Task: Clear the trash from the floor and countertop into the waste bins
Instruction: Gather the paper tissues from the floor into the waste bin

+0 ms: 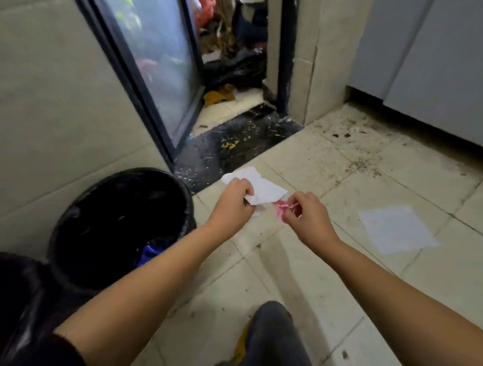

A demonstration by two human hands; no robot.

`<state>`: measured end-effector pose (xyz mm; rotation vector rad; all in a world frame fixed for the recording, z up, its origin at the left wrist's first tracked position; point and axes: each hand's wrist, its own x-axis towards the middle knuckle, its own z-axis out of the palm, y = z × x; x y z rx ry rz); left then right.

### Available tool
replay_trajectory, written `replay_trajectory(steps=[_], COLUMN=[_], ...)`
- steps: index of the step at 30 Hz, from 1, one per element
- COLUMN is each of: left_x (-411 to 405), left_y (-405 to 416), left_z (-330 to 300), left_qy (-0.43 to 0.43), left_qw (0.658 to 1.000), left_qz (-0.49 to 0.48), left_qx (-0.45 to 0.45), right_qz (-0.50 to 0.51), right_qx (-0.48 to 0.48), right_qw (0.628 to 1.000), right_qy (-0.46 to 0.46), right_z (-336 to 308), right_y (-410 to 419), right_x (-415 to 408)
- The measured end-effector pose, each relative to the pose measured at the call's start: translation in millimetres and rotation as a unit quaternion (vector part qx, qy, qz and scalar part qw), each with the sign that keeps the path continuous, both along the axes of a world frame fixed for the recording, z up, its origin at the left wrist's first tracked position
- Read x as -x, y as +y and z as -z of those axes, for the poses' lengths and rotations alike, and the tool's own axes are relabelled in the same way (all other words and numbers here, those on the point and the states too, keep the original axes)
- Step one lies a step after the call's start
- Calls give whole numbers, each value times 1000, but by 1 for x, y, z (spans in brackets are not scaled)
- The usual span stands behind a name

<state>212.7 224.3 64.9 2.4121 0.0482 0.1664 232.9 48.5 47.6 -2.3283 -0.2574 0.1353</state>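
- Here, the left hand [233,203] is closed into a fist around a crumpled white paper [258,186], whose loose end fans out up and to the right of the knuckles.
- The right hand [304,213] is pinched nearly closed — thumb and forefinger nip a small pink scrap [280,210] that lies between the two hands, just beside the lower edge of the white paper; whether the scrap touches the paper I cannot tell.
- Both hands hover above the floor [278,263], close together, with nothing resting on the tiles under them.
- The relation the next move turns on: the black-lined bin [121,222] stands to the left of and below the left hand, its open mouth near that wrist. The left hand is clearly the nearer of the two; the right would have to cross over the left forearm to reach it.
- A second dark bin [17,308] sits further left and nearer the body, well apart from both hands.
- A flat white sheet [396,229] lies on the floor to the right of the right hand, its long axis running away from the fingers toward the lower right — that piece looks like the right hand's job afterwards.
- My judgement: the held trash is ready to drop, and floor clearing is partway through.
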Motion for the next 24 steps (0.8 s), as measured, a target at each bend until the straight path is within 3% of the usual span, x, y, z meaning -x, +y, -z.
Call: replay_trajectory(steps=[4, 9, 12, 15, 18, 22, 24], left_x=[49, 103, 111, 99, 84, 78, 74], left_y=[92, 177, 206, 217, 215, 218, 217], left_z=[-43, -32, 2, 33, 57, 71, 64], left_qy=[-38, 19, 128, 309, 429, 560, 560], left_qw=[992, 978, 969, 926, 880, 818, 817], left_qz=[-115, -202, -193, -155, -111, -57, -46], left_qx=[-20, -51, -90, -153, -168, -115, -132], right_qz=[-107, -246, -323, -379, -444, -508, -502], right_qx=[-17, 3, 90, 204, 339, 458, 440], right_qw=[992, 965, 940, 903, 828, 724, 740], right_qy=[-67, -87, -68, -5, 44, 86, 79], right_z=[-47, -57, -33, -8, 12, 29, 22], right_y=[83, 176, 223, 265, 291, 300, 296], right_x=[11, 26, 27, 24, 21, 22, 18])
